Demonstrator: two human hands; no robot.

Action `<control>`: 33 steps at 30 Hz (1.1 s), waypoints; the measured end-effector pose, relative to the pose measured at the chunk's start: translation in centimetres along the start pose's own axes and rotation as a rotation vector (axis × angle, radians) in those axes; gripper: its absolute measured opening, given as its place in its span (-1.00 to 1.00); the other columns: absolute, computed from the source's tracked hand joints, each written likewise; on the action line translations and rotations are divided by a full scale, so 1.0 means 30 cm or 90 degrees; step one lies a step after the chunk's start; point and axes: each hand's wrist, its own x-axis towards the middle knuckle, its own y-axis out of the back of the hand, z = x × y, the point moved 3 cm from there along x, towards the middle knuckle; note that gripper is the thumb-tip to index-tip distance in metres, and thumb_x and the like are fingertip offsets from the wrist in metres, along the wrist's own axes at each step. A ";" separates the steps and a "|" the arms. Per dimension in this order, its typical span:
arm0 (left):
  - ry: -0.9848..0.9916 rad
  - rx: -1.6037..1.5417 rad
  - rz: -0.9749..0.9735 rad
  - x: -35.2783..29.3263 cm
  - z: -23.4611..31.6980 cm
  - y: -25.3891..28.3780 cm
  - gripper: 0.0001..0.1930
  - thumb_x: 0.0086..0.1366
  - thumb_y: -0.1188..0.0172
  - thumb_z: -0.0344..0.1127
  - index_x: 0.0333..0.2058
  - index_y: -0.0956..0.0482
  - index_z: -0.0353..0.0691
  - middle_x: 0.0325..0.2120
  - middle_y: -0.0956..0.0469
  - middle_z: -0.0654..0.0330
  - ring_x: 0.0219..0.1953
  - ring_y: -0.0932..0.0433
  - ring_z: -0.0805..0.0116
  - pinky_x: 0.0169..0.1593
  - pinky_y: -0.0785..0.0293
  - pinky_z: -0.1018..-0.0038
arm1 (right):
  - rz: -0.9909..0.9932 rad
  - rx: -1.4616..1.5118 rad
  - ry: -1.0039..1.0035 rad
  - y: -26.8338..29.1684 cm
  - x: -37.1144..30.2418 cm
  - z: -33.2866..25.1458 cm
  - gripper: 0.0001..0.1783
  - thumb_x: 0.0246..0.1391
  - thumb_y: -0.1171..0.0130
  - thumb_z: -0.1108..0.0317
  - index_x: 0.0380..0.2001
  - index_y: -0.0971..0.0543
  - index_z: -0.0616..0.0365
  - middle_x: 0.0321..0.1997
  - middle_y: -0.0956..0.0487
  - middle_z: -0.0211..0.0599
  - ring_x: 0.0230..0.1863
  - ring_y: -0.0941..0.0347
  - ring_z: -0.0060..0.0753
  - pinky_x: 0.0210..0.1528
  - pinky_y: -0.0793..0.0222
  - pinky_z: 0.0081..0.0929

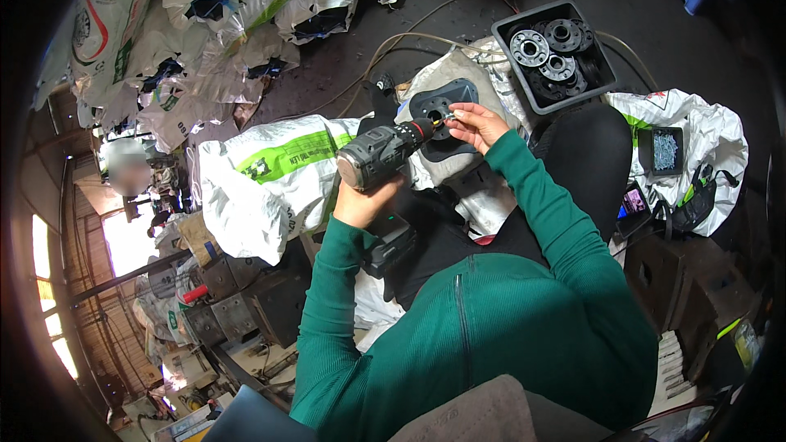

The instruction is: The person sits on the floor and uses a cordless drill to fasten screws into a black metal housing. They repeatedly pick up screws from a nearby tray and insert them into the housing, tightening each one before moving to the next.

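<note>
My left hand (367,201) is wrapped round the grip of a dark cordless drill (378,154), whose chuck points to the right and away from me. At the drill's tip my right hand (481,125) pinches a small light metal piece, seemingly a screw, with thumb and forefinger. Just beneath both lies a black moulded part (457,95) with a round, holed centre; the drill's tip and my fingers partly cover it. This part rests on a grey cloth-covered support (496,82) between my legs. Whether the bit touches the screw is too small to tell.
A dark crate (544,106) of round black and metal flanged parts stands beyond my right hand. To the right, a small black box (661,165) of screws lies on a white sack (725,135). Another white sack (254,188) lies left. A hose (378,56) crosses the floor.
</note>
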 end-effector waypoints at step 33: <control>0.092 0.146 -0.095 0.192 -0.144 -0.058 -0.55 -0.09 -0.29 -0.52 -0.13 -0.45 -0.33 -0.22 -0.53 0.13 -0.16 -0.50 0.33 -0.03 -0.38 0.43 | 0.201 -0.007 0.068 0.187 0.084 0.014 -0.67 0.03 -0.12 0.48 -0.08 -0.45 0.20 -0.22 -0.52 -0.33 -0.20 -0.48 -0.47 -0.14 -0.45 -0.48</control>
